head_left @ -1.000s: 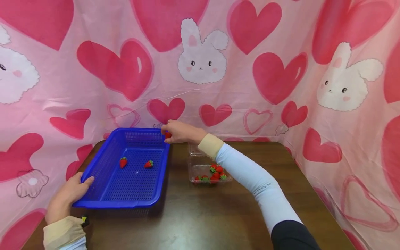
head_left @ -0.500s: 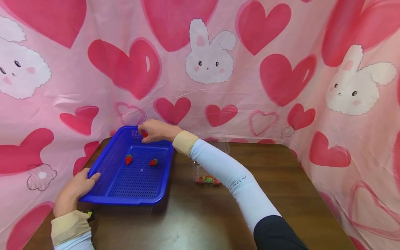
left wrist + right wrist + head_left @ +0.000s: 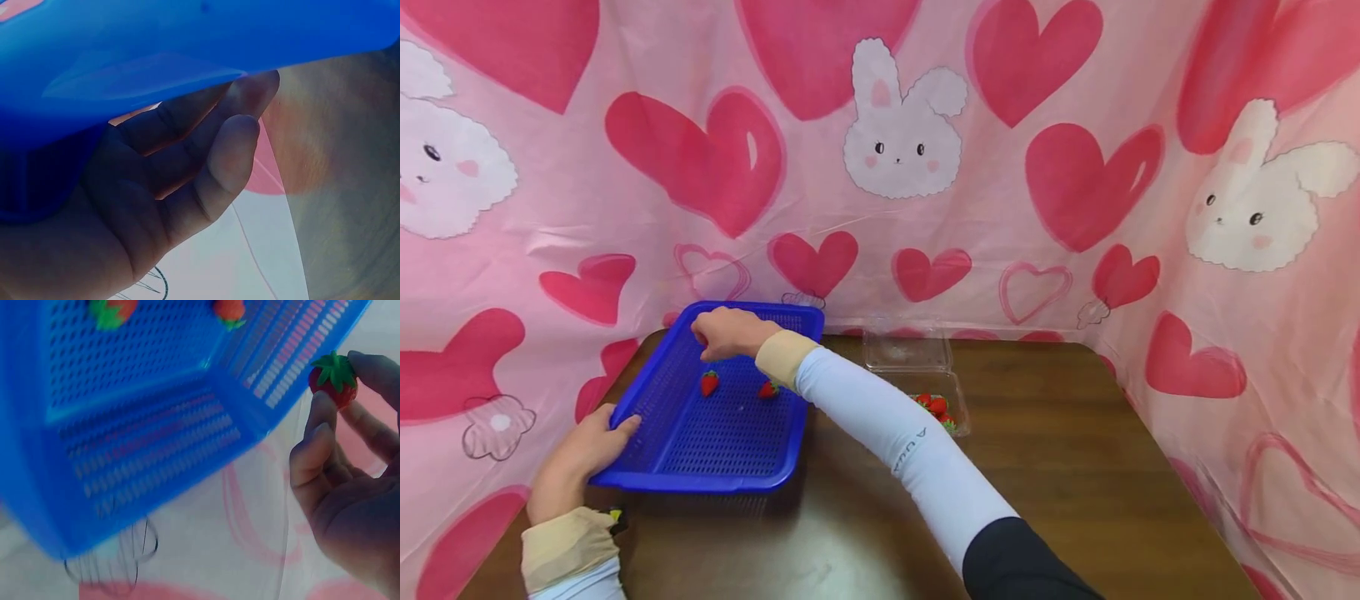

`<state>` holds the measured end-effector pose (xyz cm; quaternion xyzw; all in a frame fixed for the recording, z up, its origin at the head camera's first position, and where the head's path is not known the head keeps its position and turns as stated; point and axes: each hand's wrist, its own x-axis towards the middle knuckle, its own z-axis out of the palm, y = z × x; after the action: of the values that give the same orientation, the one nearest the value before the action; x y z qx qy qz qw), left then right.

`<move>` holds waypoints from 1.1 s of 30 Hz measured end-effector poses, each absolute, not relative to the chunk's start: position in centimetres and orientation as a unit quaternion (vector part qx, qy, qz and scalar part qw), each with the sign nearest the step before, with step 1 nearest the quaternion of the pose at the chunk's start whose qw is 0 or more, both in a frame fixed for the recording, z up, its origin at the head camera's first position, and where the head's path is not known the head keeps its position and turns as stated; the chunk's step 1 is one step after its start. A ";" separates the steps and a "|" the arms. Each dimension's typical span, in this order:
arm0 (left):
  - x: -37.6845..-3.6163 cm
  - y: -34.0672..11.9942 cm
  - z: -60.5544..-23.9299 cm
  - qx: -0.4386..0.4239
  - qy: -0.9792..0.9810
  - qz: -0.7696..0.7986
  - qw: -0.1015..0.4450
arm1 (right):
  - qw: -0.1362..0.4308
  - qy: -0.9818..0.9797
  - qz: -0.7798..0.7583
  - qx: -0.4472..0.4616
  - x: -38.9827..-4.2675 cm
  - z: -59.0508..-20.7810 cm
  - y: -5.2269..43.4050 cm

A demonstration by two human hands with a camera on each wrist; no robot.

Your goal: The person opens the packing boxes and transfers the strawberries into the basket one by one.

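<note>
- Strawberries already moved: two lie on the floor of the blue basket (image 3: 722,433), one to the left (image 3: 709,382) and one to the right (image 3: 767,389), a little apart from each other. The right wrist view shows the same pair through the mesh.
- Your right hand (image 3: 727,331) is stretched across the far left part of the basket, above its floor. The wrist view shows a third strawberry (image 3: 333,379) pinched between thumb and fingertips, green cap up, so that berry counts as carried over but not yet set down.
- From the head view the held berry is hidden under your fingers; only the wrist camera confirms it.
- Your left hand (image 3: 582,454) steadies the basket at its near left corner, thumb on the rim, fingers curled beneath the edge, as the left wrist view (image 3: 187,187) shows from underneath.
- What is left, by my reading: the clear plastic clamshell (image 3: 917,354) to the right of the basket has more strawberries (image 3: 934,407) in its near half, partly hidden behind your forearm, so the count is unclear.
- I judge the work to be early: two berries in, a third in your fingers, several still waiting in the clamshell on the wooden table (image 3: 1112,467).
</note>
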<state>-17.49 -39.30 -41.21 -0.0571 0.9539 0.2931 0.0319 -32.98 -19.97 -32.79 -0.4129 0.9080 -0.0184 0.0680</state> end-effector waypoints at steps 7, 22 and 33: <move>-17.2 -39.0 -41.6 -0.070 0.951 0.297 0.039 | 0.069 0.941 -0.031 -0.329 -32.3 -34.7 -21.9; -17.8 -38.8 -41.0 -0.066 0.949 0.304 0.040 | 0.076 0.963 -0.011 -0.259 -32.4 -39.1 -22.5; -17.7 -38.8 -41.0 -0.072 0.953 0.290 0.045 | 0.077 0.957 0.023 -0.277 -31.3 -40.3 -21.5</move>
<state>-17.66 -38.75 -40.96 -0.0715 0.9533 0.2900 0.0445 -31.34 -21.54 -40.34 -0.2774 0.9574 0.0227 0.0774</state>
